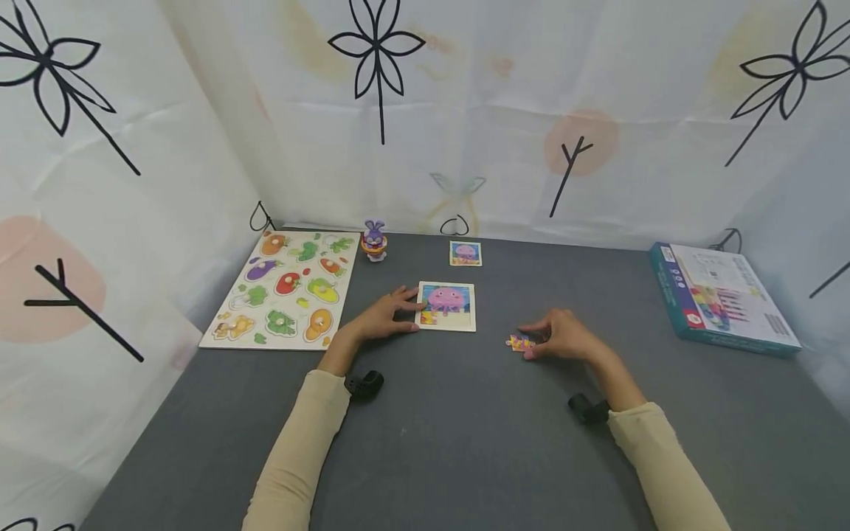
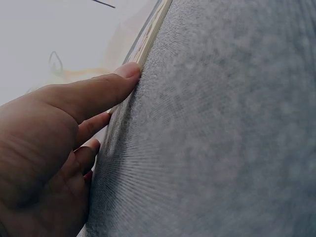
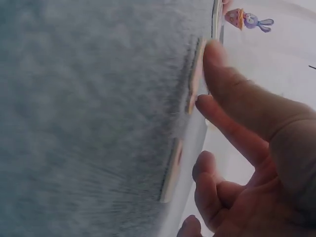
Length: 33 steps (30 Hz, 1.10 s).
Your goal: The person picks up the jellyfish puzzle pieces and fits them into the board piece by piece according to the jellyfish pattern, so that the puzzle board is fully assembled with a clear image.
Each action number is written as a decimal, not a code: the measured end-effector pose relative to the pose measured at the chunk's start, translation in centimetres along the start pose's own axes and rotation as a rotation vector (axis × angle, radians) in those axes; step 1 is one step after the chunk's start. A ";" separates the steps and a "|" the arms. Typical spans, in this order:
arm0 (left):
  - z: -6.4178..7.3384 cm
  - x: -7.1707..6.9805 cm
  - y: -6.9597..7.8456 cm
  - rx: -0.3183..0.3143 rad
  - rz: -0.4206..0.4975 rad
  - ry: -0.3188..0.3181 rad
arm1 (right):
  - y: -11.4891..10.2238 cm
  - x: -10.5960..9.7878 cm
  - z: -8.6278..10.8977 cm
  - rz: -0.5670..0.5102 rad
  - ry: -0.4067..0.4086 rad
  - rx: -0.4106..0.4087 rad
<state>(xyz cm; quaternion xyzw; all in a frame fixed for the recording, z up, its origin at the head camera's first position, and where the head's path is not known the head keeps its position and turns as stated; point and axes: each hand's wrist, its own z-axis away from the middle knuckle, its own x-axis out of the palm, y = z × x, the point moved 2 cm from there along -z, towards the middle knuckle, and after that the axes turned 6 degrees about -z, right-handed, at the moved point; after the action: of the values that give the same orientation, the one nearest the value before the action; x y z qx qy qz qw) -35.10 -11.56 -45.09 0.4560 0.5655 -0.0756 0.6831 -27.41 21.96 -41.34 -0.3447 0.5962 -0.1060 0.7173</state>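
A small jigsaw board (image 1: 446, 307) showing a pink jellyfish lies on the table, its lower part partly bare. At its left edge rests my left hand (image 1: 384, 313), fingers mostly straight; an index fingertip overlaps the board and the thumb touches its edge, as the left wrist view shows (image 2: 74, 108). Right of the board, my right hand (image 1: 563, 336) pinches a thin puzzle piece (image 3: 196, 76) between thumb and index finger, low over the table. Loose yellow and pink puzzle pieces (image 1: 518, 343) sit at those fingertips. Another piece (image 3: 171, 173) lies flat nearby in the right wrist view.
Behind the board lies a small jellyfish picture card (image 1: 465, 254). A purple rabbit figure (image 1: 375, 242) stands next to a large vegetable puzzle board (image 1: 292, 291) at the left. A teal-edged box (image 1: 727, 299) lies at the right, and a patterned white cloth (image 1: 465, 110) borders the table (image 1: 451, 442).
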 end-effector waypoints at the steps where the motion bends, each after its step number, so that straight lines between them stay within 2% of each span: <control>1: 0.0 0.0 0.0 0.000 -0.001 -0.001 | 0.0 0.1 0.1 0.002 0.004 -0.008; 14: 0.1 0.0 -0.2 0.014 0.004 0.016 | -0.1 0.3 -0.3 -0.013 0.077 -0.003; 18: 0.0 0.0 -0.1 0.012 0.007 0.008 | -0.7 0.6 -1.0 -0.016 0.098 0.034; 22: 0.0 -0.2 0.0 -0.001 0.002 -0.001 | -2.7 1.5 -3.0 -0.002 0.126 0.023; 24: 0.0 -0.3 0.0 -0.007 0.004 -0.004 | -3.9 2.2 -4.4 0.003 0.133 -0.012; 28: -0.1 -0.3 -0.1 -0.016 -0.004 -0.005 | -5.7 3.6 -6.9 -0.005 0.115 -0.086; 33: -0.2 -0.2 0.1 -0.028 -0.010 -0.017 | -6.5 4.9 -9.0 -0.033 0.077 -0.167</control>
<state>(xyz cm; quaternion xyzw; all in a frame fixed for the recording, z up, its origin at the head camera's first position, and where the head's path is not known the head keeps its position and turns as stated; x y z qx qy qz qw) -35.25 -11.48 -44.90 0.4427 0.5631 -0.0749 0.6938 -32.80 11.04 -41.55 -0.4090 0.6244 -0.0810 0.6605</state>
